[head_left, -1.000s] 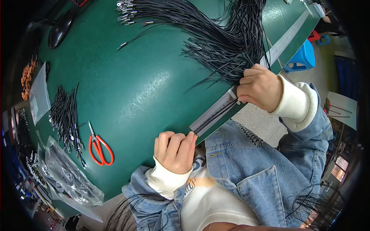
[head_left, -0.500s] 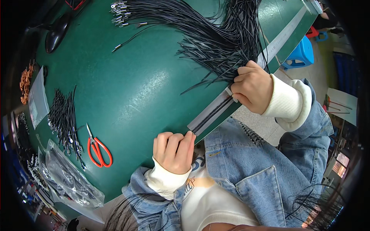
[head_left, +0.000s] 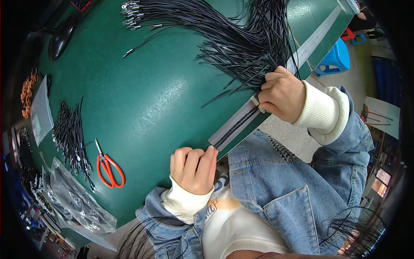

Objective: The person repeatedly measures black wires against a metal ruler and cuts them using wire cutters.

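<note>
A long metal ruler (head_left: 314,43) lies along the table's near edge. On its near end, two black cord strands (head_left: 236,127) run side by side between my hands. My left hand (head_left: 192,170) is closed at that end, thumb and forefinger pinching the cord ends. Farther along, my right hand (head_left: 282,96) is closed on the cord, with a small white block (head_left: 255,100) beside its fingers on the ruler. Just beyond my right hand, a big bundle of black cords (head_left: 246,43) spreads across the table, metal tips at its far left end.
Red-handled snips (head_left: 110,170) lie at left on the green table (head_left: 142,95), beside a pile of short black cords (head_left: 71,134). Clear plastic bags (head_left: 79,196), copper-coloured pieces (head_left: 28,95) and a dark rounded object (head_left: 62,41) are farther left. A blue stool (head_left: 335,58) stands off the right edge.
</note>
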Available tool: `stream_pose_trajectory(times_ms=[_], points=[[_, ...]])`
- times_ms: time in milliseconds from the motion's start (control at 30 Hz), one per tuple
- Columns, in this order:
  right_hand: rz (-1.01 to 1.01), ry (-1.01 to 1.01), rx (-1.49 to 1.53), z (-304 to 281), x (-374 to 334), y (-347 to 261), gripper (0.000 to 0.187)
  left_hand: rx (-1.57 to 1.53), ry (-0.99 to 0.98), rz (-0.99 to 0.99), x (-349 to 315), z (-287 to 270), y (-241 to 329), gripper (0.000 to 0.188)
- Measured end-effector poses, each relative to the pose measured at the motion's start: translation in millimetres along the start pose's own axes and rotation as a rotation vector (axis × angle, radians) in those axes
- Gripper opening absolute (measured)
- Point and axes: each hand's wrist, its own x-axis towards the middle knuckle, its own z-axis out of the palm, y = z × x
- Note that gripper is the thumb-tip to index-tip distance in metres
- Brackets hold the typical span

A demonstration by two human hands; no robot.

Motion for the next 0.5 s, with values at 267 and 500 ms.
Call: stream_pose_trajectory(times_ms=[267, 500], points=[[0.033, -0.016, -0.084, -0.6, 1.9, -6.9, 0.015, 0.004, -0.001, 0.009, 0.4, -0.1, -0.1, 0.022], [0.09, -0.111, -0.146, -6.6, 6.2, -14.4, 0.013, -0.049, 0.009, -0.006, 1.9, 0.0, -1.9, 0.024]])
